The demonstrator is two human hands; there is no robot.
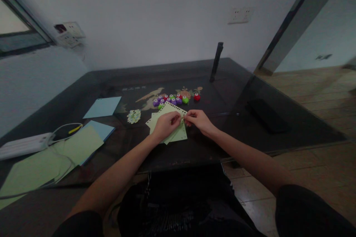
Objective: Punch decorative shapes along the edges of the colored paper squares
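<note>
Paper (179, 136), pale green with holes along its edges, lies in overlapping sheets near the front edge of the dark table (161, 160). From my remote station I note the left hand (167, 123) over it, fingers curled narrow. The right hand (198, 120) is at its right edge, thumb and fingers drawn narrow; whether either pinches anything I cannot tell. Small coloured figures (173, 101) cluster just beyond; one red figure (197, 97) sits apart. I record cut pieces (134, 116) to the left.

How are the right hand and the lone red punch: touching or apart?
Apart; the head view shows dark tabletop between the right hand and red punch.
</note>
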